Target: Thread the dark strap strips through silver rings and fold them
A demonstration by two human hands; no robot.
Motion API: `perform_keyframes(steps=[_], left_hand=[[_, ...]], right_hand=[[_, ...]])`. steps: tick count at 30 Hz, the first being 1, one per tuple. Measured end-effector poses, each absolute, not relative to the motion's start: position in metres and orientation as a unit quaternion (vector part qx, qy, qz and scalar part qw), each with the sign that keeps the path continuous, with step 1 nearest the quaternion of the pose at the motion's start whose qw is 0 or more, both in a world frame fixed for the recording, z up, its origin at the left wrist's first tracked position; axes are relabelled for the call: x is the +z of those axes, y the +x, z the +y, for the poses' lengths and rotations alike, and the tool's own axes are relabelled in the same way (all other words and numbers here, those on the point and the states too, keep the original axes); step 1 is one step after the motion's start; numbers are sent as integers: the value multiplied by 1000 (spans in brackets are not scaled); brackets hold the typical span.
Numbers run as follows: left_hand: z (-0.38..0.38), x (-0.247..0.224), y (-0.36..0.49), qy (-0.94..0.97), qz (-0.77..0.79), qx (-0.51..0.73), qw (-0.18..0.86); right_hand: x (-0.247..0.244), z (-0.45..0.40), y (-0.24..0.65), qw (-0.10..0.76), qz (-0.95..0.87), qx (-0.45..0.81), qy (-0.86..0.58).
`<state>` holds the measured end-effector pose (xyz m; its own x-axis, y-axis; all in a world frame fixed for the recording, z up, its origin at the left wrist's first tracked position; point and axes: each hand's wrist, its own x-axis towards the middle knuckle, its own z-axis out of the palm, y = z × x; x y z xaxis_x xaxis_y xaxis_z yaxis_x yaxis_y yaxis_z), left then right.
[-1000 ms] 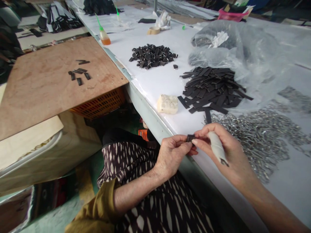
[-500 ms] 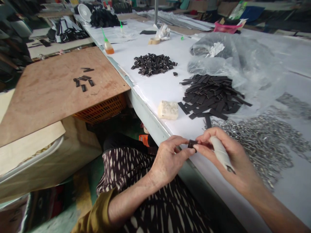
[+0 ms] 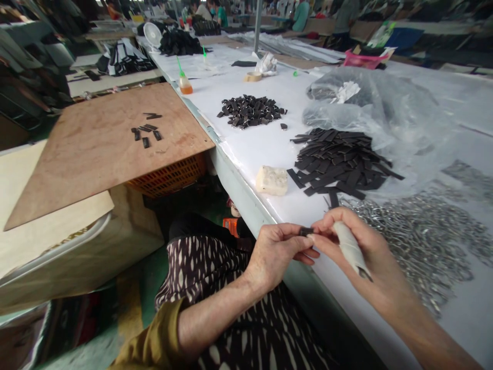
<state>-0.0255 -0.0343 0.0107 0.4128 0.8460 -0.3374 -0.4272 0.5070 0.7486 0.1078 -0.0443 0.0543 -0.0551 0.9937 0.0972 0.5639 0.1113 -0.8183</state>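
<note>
**Table station: black strip [image 3: 305,232] held above the table edge between both hands.**
White table [image 3: 246,149] keeps strip pile [image 3: 339,164] and metal-link pile [image 3: 419,241] within reach. Left hand [image 3: 275,257] and right hand [image 3: 358,246] pinch the strip closed at the fingertips; right palm also clasps white-wrapped tool [image 3: 349,246].

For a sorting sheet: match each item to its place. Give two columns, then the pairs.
Items:
1. small black piece
2. orange plastic crate
3. silver metal loops
4. heap of black strips

Places:
A. under the edge of the plywood board
B. pinched between the left hand and the right hand
C. against the clear plastic bag
D. spread on the table beyond the right hand

Pairs: 1-B, 2-A, 3-D, 4-C
</note>
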Motion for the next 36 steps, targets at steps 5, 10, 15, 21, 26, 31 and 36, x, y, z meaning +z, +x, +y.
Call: perform_keyframes(steps=[5,10,15,21,26,31,36], left_hand=[[-33,10,-27,284,359,405,791],[-32,9,-27,287,350,403,795],[-32,8,-26,290,351,410,790],[-28,9,-29,276,361,427,782],[-19,12,-39,258,356,438,784],[-11,11,-47,228,360,450,785],[-5,7,-52,204,369,459,782]], right_hand=[[59,-48,106,331,-632,315,-626],[60,-48,106,336,-645,289,-622],[54,-48,104,341,-655,278,-614],[54,-47,100,357,-643,267,-622],[65,-40,111,351,-612,203,-679],[80,-24,126,301,-627,198,-690],[87,-8,112,279,-645,165,-692]])
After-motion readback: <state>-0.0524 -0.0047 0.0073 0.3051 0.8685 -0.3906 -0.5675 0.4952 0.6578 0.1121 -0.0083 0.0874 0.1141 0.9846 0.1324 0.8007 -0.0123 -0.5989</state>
